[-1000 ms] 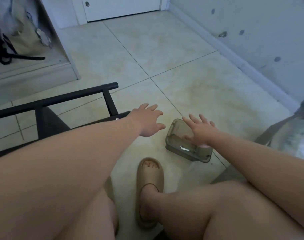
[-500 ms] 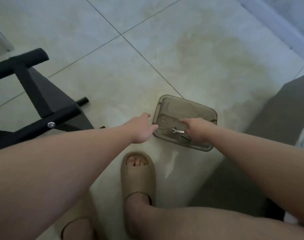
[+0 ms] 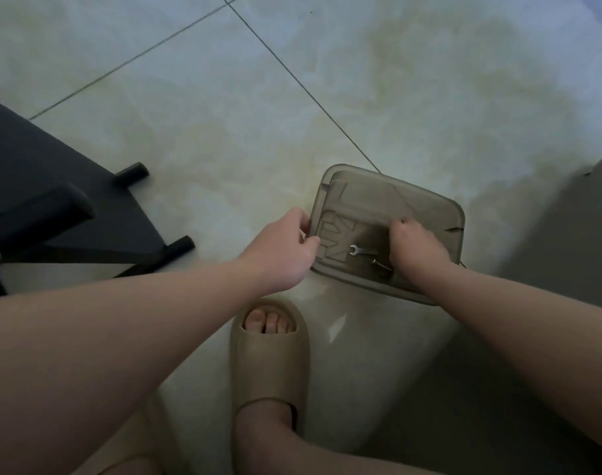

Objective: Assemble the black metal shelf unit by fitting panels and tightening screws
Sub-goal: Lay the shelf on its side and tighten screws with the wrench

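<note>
Left grip [image 3: 286, 248] pinching tray [image 3: 378, 200] rim; right grip [image 3: 417, 252] curled inside, hold hidden, wrench [image 3: 356, 250] beside

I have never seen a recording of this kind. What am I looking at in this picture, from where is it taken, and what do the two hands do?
There is no machine here. A person works with bare hands, and a camera worn on the head looks down at them, so the arms enter from below. The left hand holds the left rim of a brownish see-through plastic box, which stands on the tiled floor. The right hand reaches into the box with curled fingers; whether it grips something cannot be seen. Inside lie a small silver wrench and a dark bolt-like piece. At the left is part of the black metal shelf frame. Lower down, a foot wears a beige slipper.
</note>
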Demonstrator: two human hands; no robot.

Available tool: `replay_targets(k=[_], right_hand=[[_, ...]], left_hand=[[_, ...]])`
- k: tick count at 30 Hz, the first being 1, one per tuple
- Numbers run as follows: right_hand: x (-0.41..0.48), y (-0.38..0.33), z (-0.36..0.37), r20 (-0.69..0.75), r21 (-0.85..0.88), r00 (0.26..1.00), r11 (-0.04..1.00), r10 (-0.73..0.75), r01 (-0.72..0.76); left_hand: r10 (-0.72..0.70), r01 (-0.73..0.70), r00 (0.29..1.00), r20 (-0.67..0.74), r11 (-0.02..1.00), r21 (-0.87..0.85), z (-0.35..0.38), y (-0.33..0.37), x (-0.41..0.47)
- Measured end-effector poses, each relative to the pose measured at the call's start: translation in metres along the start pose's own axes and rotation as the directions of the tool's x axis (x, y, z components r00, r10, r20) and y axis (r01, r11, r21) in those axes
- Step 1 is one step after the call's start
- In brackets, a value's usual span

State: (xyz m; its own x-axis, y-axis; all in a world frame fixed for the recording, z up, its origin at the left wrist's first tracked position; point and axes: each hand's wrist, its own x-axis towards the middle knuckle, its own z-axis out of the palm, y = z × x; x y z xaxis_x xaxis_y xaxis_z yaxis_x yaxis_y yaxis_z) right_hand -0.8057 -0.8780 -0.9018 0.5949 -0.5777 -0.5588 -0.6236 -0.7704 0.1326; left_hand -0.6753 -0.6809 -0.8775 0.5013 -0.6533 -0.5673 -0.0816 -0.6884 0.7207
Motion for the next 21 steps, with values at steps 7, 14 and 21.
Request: replay_targets(k=[7,14,21], right_hand=[[0.016,-0.001,0.007,-0.009,-0.099,0.998,0.993,-0.061,0.06],[0.019,0.004,0.008,-0.048,-0.054,0.988,0.988,-0.15,0.147],[-0.023,-0.019,-0.046,-0.242,0.191,0.928,0.924,-0.284,0.332]], left_hand=[[0.0,0.001,1.0,0.021,0.999,-0.046,0.0,-0.002,-0.004],[-0.023,0.027,0.998,0.063,0.998,-0.055,-0.002,0.001,-0.005],[-0.178,0.172,0.98,0.086,0.983,0.067,-0.041,0.02,-0.037]])
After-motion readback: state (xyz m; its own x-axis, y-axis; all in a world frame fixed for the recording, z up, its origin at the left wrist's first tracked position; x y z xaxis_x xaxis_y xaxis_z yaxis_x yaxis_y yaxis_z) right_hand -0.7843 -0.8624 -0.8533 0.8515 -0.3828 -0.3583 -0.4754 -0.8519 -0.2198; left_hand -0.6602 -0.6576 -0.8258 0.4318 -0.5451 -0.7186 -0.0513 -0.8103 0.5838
